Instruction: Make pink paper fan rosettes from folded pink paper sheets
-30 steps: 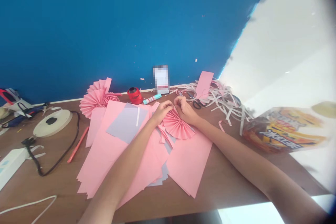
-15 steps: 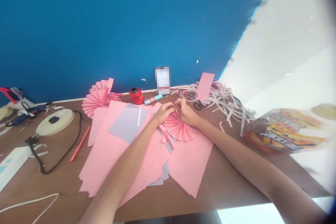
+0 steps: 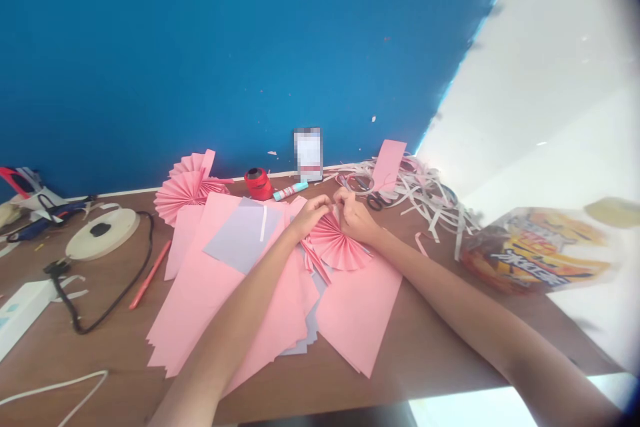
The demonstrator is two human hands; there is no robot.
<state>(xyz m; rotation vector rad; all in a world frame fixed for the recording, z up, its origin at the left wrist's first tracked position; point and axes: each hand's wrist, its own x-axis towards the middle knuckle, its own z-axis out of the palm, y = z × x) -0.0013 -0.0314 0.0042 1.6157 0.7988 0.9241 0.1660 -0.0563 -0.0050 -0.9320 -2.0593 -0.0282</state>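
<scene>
Stretching forward across a brown tabletop (image 3: 90, 347), two bare forearms pass over a loose spread of pink paper sheets (image 3: 210, 300) lying flat near its front edge. Midway back, at the centre of the tabletop, the left hand (image 3: 311, 213) and right hand (image 3: 357, 219) meet, each with fingers closed together, pinching the upper edge of a pleated pink paper fan (image 3: 334, 250) that rests on the sheets. Farther back sit a red tape roll (image 3: 258, 183), a glue stick (image 3: 291, 190), black-handled scissors (image 3: 376, 200) amid white paper strips (image 3: 435, 203), and other pleated fans (image 3: 183, 190) against a blue wall (image 3: 200, 47).
</scene>
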